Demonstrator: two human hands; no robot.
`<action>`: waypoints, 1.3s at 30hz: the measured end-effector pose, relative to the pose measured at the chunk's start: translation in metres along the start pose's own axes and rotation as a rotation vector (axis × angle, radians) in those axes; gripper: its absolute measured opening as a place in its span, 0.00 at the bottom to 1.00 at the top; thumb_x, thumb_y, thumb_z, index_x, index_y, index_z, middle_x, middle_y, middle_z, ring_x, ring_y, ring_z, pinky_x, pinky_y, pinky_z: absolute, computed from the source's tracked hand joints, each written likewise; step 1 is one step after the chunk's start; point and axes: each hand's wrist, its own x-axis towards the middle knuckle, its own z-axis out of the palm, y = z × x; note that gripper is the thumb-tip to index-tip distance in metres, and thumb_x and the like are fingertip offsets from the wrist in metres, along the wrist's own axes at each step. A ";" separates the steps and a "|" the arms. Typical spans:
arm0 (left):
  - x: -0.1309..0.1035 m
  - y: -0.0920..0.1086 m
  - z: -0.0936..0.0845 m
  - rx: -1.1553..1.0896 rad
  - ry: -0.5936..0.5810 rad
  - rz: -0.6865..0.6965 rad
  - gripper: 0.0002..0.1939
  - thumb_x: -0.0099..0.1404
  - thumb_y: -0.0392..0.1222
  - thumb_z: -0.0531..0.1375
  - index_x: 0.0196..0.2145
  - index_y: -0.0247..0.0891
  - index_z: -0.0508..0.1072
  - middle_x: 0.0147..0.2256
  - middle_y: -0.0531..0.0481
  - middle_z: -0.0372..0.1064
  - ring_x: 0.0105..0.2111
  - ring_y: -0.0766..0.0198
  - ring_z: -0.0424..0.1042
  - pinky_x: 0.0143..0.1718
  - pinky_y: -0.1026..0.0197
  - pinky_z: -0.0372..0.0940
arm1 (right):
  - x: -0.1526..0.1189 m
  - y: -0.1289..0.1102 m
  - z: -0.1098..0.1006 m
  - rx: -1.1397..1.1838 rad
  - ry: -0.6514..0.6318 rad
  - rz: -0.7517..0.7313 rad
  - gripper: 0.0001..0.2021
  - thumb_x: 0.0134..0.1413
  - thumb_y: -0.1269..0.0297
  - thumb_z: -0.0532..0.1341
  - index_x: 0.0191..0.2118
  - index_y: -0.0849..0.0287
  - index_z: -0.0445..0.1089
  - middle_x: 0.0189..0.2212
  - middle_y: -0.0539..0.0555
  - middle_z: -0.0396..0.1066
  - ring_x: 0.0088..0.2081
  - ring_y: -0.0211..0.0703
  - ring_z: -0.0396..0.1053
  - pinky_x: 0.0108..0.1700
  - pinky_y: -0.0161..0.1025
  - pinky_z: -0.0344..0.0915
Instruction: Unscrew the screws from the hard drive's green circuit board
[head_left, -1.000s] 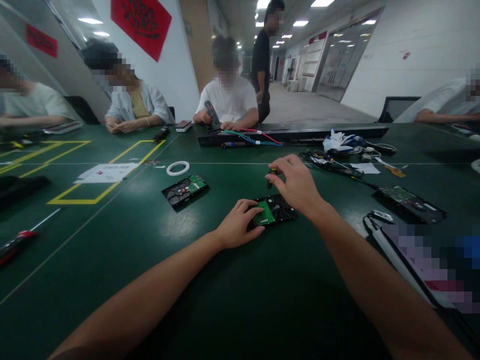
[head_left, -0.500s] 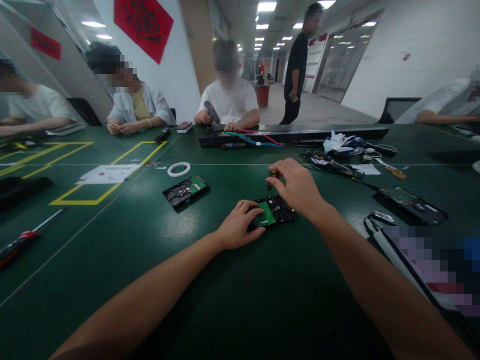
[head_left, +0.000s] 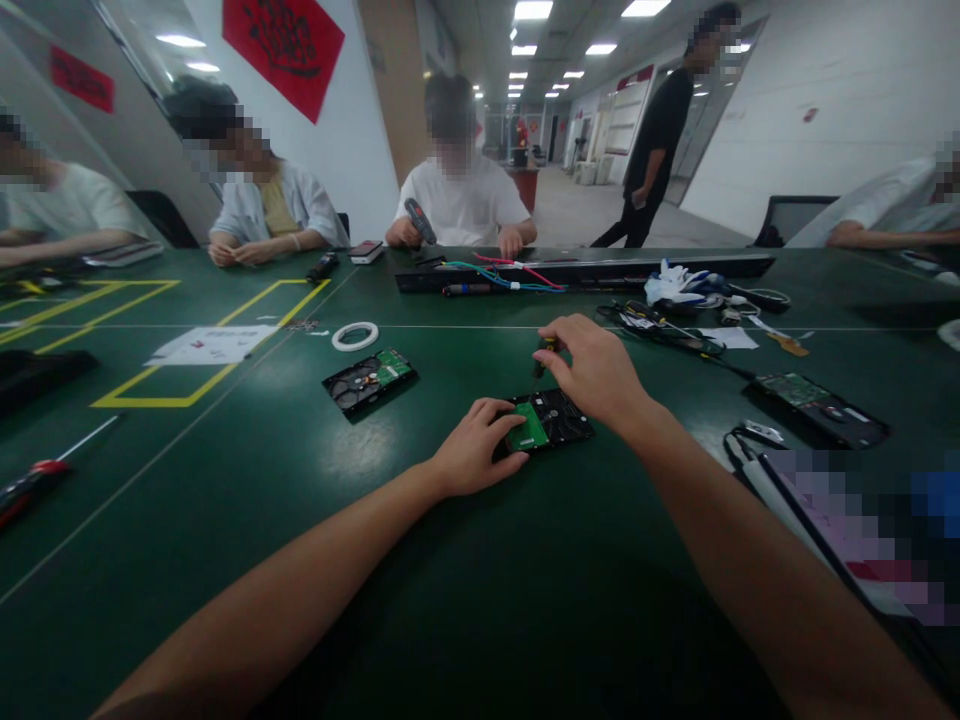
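A hard drive point(head_left: 564, 422) lies in front of me with its green circuit board facing up. My left hand point(head_left: 476, 450) grips its left end, the fingers over the board and the thumb along the near edge. In my right hand point(head_left: 597, 366) a small screwdriver point(head_left: 538, 368) with a dark and yellow handle is pinched upright. Its shaft points down at the far side of the board; whether the tip sits in a screw is too small to tell. A second hard drive point(head_left: 369, 382) rests apart to the left, also board side up.
A white ring point(head_left: 355, 337) and paper point(head_left: 214, 345) lie at the left, with a larger screwdriver point(head_left: 34, 490) nearer. Another hard drive point(head_left: 819, 408), cables point(head_left: 660, 335) and gloves point(head_left: 682, 285) lie right. Across the table a person holds a power drill point(head_left: 420, 220) behind a long black panel point(head_left: 600, 270).
My hands, the screwdriver and the hard drive stay almost in place. A person in black has walked to the right in the background. The person opposite has moved one hand rightward.
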 end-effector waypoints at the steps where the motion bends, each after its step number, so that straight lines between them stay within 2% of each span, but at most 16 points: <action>1: 0.000 0.000 0.000 0.002 -0.001 0.000 0.28 0.70 0.51 0.65 0.65 0.42 0.68 0.62 0.37 0.64 0.63 0.43 0.63 0.63 0.36 0.67 | 0.000 0.000 0.000 0.014 -0.002 -0.010 0.08 0.65 0.67 0.62 0.48 0.57 0.72 0.45 0.59 0.76 0.46 0.53 0.74 0.51 0.49 0.68; 5: 0.000 0.002 -0.001 0.009 -0.007 -0.004 0.28 0.71 0.51 0.65 0.64 0.40 0.68 0.61 0.36 0.64 0.63 0.43 0.62 0.63 0.37 0.67 | 0.000 0.000 0.000 0.077 -0.024 -0.033 0.11 0.63 0.72 0.61 0.49 0.57 0.72 0.46 0.58 0.77 0.47 0.52 0.75 0.53 0.48 0.68; 13: -0.001 -0.001 0.001 0.000 0.013 0.017 0.29 0.71 0.51 0.65 0.65 0.41 0.68 0.61 0.36 0.64 0.63 0.43 0.63 0.63 0.37 0.67 | -0.001 -0.001 0.002 0.112 -0.040 -0.014 0.15 0.62 0.73 0.58 0.52 0.58 0.71 0.47 0.60 0.79 0.46 0.55 0.76 0.52 0.50 0.69; 20: 0.000 -0.002 0.002 -0.011 0.017 0.013 0.29 0.70 0.51 0.65 0.65 0.42 0.68 0.61 0.37 0.64 0.63 0.43 0.63 0.63 0.36 0.67 | -0.002 -0.002 0.002 0.129 -0.017 -0.003 0.10 0.66 0.67 0.59 0.51 0.58 0.72 0.42 0.59 0.80 0.41 0.54 0.78 0.47 0.50 0.69; 26: 0.000 -0.001 0.001 -0.010 0.019 0.016 0.28 0.71 0.51 0.65 0.65 0.42 0.68 0.61 0.37 0.64 0.63 0.43 0.63 0.63 0.36 0.67 | -0.002 0.001 0.006 0.184 -0.027 -0.009 0.12 0.64 0.71 0.57 0.51 0.57 0.69 0.48 0.60 0.80 0.47 0.55 0.78 0.50 0.50 0.69; 31: 0.000 0.000 0.000 -0.021 0.016 0.017 0.28 0.70 0.50 0.66 0.65 0.43 0.68 0.61 0.37 0.64 0.63 0.42 0.63 0.62 0.34 0.67 | -0.001 -0.001 0.006 0.135 -0.023 -0.013 0.09 0.66 0.68 0.57 0.50 0.56 0.68 0.44 0.60 0.79 0.43 0.54 0.77 0.48 0.50 0.69; 34: 0.000 0.001 0.000 -0.014 0.010 0.015 0.29 0.70 0.50 0.65 0.65 0.42 0.68 0.61 0.37 0.64 0.63 0.42 0.63 0.62 0.35 0.67 | -0.001 -0.003 0.007 0.087 -0.015 -0.021 0.07 0.67 0.66 0.57 0.49 0.56 0.68 0.46 0.61 0.78 0.46 0.55 0.76 0.49 0.50 0.68; 39: 0.000 0.001 0.001 0.003 0.007 0.010 0.28 0.70 0.50 0.65 0.64 0.40 0.68 0.61 0.36 0.64 0.63 0.42 0.63 0.63 0.36 0.67 | -0.002 -0.003 0.014 0.027 0.051 0.083 0.13 0.67 0.61 0.61 0.53 0.56 0.66 0.46 0.62 0.77 0.43 0.56 0.75 0.45 0.50 0.67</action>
